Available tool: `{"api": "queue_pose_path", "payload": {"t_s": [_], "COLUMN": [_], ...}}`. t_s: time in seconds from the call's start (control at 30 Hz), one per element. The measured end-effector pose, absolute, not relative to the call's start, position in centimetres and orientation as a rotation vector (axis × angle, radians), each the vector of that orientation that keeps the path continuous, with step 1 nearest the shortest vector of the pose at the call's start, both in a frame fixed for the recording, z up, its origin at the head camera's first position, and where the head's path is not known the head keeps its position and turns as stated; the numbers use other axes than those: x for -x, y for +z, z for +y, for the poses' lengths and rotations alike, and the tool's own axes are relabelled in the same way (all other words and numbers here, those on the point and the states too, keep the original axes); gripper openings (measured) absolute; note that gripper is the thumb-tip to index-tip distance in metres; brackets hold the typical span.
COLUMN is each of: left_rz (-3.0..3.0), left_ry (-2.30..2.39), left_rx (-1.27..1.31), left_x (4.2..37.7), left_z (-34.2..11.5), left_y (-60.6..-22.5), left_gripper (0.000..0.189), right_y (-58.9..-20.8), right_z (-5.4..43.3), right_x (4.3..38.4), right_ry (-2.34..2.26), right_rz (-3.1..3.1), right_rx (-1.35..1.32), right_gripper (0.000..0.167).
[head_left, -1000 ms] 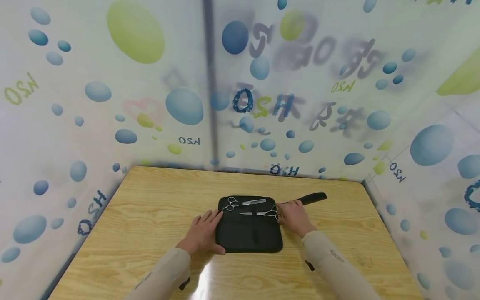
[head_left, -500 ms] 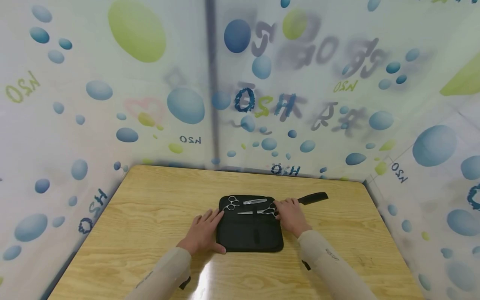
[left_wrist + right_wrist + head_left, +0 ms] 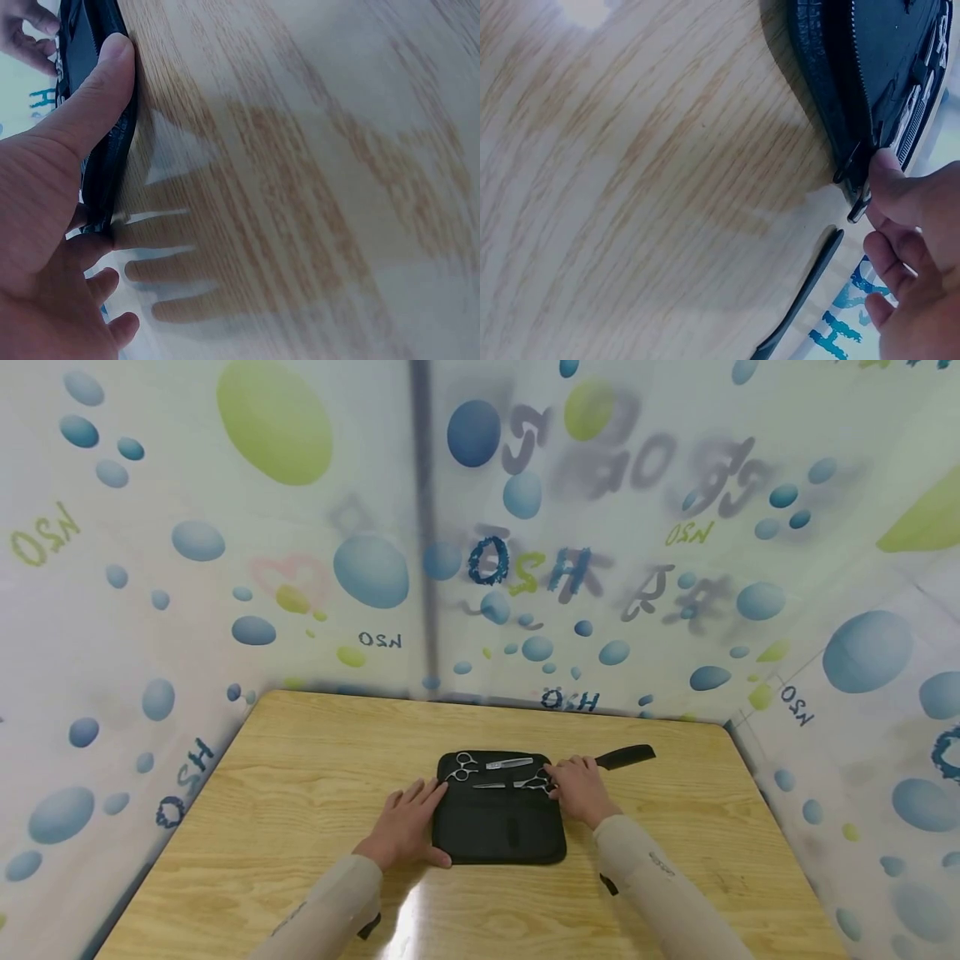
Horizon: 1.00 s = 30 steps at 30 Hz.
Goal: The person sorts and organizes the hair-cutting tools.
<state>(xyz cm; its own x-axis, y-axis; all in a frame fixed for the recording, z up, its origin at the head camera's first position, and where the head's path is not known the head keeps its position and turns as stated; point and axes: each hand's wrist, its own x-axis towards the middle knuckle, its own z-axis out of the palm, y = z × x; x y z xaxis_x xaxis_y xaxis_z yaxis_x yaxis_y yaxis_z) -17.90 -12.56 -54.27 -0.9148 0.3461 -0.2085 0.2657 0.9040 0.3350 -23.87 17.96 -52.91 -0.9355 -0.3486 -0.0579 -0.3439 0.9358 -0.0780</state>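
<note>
An open black zip case lies flat on the wooden table. My left hand rests at its left side, fingers spread and thumb along the near corner; in the left wrist view the thumb lies over the case's edge. With my right hand I pinch the finger rings of silver scissors at the case's right edge. Their blades point left, passing under a black strap. Just above them, a second pair of scissors lies in the case, rings to the left and toothed blade to the right.
Past my right hand lies a black comb, partly hidden by the hand. Zipper teeth run along the case's edge. A patterned curtain wall stands behind the table and at both sides.
My right hand has moved slightly left, and the scissors have slid a little further left through the strap. More of the comb shows now. My left hand stays in place.
</note>
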Motion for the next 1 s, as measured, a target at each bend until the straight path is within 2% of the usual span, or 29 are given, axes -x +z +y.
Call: {"api": "queue_pose_path", "payload": {"t_s": [0.33, 0.6, 1.0], "left_rz": [2.809, 2.812, 2.812], "left_ry": [0.444, 0.442, 0.449], "left_rx": [-0.473, -0.472, -0.461], "left_x": [17.8, 17.8, 17.8], "left_z": [-12.6, -12.6, -12.6], "left_y": [-54.3, -54.2, -54.2], "left_gripper": [0.12, 0.121, 0.12], "right_y": [-53.1, -53.3, -53.4], "right_z": [17.6, 17.3, 15.9], "right_x": [23.8, 23.5, 23.4], "right_ry": [-0.113, -0.067, -0.055], "right_rz": [3.033, 3.098, 3.105], "right_rx": [0.546, 0.651, 0.695], "right_gripper": [0.044, 0.034, 0.03]}}
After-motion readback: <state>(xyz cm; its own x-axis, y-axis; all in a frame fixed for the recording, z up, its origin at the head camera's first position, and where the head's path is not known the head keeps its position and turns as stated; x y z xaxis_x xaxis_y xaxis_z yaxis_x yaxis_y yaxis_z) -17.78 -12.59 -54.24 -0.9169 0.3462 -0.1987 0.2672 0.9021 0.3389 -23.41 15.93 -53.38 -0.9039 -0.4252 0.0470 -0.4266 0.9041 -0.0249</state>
